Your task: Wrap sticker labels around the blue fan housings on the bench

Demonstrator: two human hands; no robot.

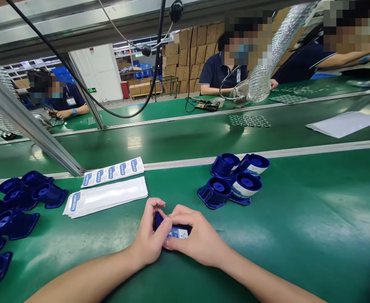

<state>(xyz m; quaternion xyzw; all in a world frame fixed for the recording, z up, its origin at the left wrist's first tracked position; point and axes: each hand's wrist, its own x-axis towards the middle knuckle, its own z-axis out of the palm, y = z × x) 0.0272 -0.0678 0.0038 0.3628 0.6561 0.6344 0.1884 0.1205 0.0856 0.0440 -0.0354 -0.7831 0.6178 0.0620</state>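
Note:
Between my hands is a dark blue plastic housing [185, 228] with a blue-and-white label on its side, mostly covered by fingers. My left hand [151, 231] is closed around its left end, thumb against the label. My right hand [194, 233] grips the other side, thumb and fingers pressed near the label. Beyond them to the right stand several blue housings [218, 189], some with white labels. Ahead to the left lie a printed label sheet [113, 171] and a stack of mostly blank label sheets [109, 195]. Whether the label is fully stuck down is hidden.
Several more blue housings [13, 223] crowd the left of the green bench [298, 252]. A metal post [43, 122] slants down at left, and a black cable [131, 114] hangs overhead. White sheets [342, 124] lie on the belt. Co-workers sit across it.

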